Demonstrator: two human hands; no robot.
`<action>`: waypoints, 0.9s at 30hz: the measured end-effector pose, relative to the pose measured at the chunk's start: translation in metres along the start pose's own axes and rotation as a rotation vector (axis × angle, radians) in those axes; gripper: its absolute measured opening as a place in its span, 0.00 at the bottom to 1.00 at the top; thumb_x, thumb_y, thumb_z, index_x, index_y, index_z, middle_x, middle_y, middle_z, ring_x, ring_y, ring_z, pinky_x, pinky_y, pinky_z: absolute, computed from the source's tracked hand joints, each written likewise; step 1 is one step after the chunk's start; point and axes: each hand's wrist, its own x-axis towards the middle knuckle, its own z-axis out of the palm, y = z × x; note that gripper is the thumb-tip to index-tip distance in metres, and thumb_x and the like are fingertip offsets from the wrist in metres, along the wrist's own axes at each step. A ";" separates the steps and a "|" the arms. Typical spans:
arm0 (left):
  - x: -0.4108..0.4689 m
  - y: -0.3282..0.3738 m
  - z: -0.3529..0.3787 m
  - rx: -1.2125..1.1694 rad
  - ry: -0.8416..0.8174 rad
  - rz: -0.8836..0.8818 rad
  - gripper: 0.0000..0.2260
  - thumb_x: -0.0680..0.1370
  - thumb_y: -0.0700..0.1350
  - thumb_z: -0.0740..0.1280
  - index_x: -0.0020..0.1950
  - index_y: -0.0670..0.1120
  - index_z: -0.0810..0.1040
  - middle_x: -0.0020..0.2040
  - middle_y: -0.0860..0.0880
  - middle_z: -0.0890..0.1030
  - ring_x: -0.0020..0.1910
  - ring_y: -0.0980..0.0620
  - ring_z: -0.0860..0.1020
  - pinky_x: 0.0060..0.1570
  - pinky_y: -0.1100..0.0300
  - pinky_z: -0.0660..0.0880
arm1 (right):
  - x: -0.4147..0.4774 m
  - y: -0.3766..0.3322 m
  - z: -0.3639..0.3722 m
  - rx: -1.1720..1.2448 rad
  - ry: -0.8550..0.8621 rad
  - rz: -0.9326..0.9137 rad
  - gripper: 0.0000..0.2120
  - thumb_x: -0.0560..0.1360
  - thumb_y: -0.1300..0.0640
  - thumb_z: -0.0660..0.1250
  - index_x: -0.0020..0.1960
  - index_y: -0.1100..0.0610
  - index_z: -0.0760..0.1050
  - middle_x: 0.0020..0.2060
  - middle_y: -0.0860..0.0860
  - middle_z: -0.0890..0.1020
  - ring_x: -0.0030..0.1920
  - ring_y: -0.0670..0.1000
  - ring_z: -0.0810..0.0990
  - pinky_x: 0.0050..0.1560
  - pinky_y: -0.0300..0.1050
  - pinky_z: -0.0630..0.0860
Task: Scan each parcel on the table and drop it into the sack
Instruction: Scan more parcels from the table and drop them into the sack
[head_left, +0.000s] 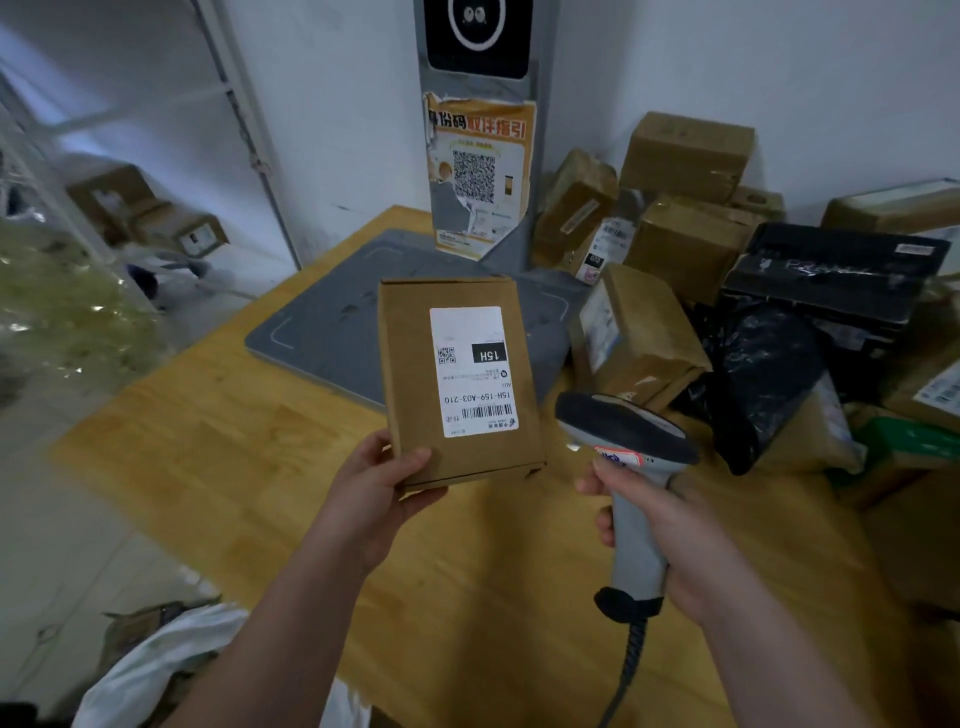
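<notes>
One parcel (457, 379) in left hand (371, 491), scanner (631, 470) in right hand (675, 540); sack (156, 670) contents unclear

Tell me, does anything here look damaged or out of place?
The orange poster on the grey stand is torn along its top and curling off. The brown parcel just beyond the scanner has ripped, crumpled wrapping. The box in the left hand looks intact.

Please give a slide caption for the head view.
Left hand holds a labelled cardboard parcel beside the handheld scanner gripped by the right hand.
</notes>
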 end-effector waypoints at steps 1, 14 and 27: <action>-0.003 0.002 0.000 -0.007 -0.001 0.022 0.09 0.76 0.32 0.65 0.55 0.42 0.75 0.53 0.42 0.80 0.47 0.46 0.81 0.43 0.52 0.80 | -0.004 -0.003 0.002 -0.028 -0.020 -0.010 0.09 0.73 0.56 0.71 0.52 0.57 0.80 0.39 0.55 0.85 0.30 0.48 0.76 0.30 0.41 0.74; -0.024 0.004 -0.003 -0.075 0.017 0.132 0.15 0.75 0.29 0.65 0.59 0.43 0.74 0.53 0.41 0.81 0.48 0.44 0.82 0.44 0.51 0.80 | -0.027 -0.018 0.010 -0.218 -0.120 -0.065 0.03 0.74 0.59 0.70 0.47 0.57 0.80 0.32 0.53 0.82 0.28 0.48 0.74 0.27 0.41 0.71; -0.030 0.002 -0.016 -0.075 0.047 0.135 0.14 0.75 0.28 0.64 0.55 0.44 0.75 0.52 0.39 0.80 0.47 0.43 0.81 0.47 0.49 0.79 | -0.042 -0.020 0.015 -0.287 -0.167 -0.117 0.04 0.74 0.59 0.70 0.41 0.57 0.79 0.31 0.53 0.79 0.28 0.48 0.74 0.28 0.41 0.70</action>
